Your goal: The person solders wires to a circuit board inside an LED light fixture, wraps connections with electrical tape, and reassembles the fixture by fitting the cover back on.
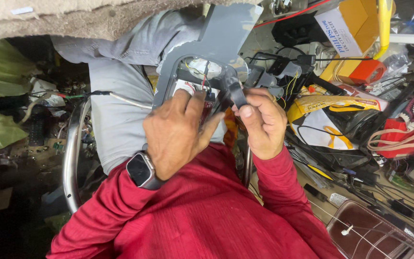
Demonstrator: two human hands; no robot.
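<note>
A red sleeve fills the near foreground, and a watch is worn on the left wrist. The left hand is laid over the open grey housing, fingers curled on its wired inside; whether anything is pinched cannot be told. The right hand is closed around a black strap, thumb pressed on it, just beside the housing's rim. The housing is rested on a grey-trousered lap. Farther off, a yellow box is seen among tangled cables.
</note>
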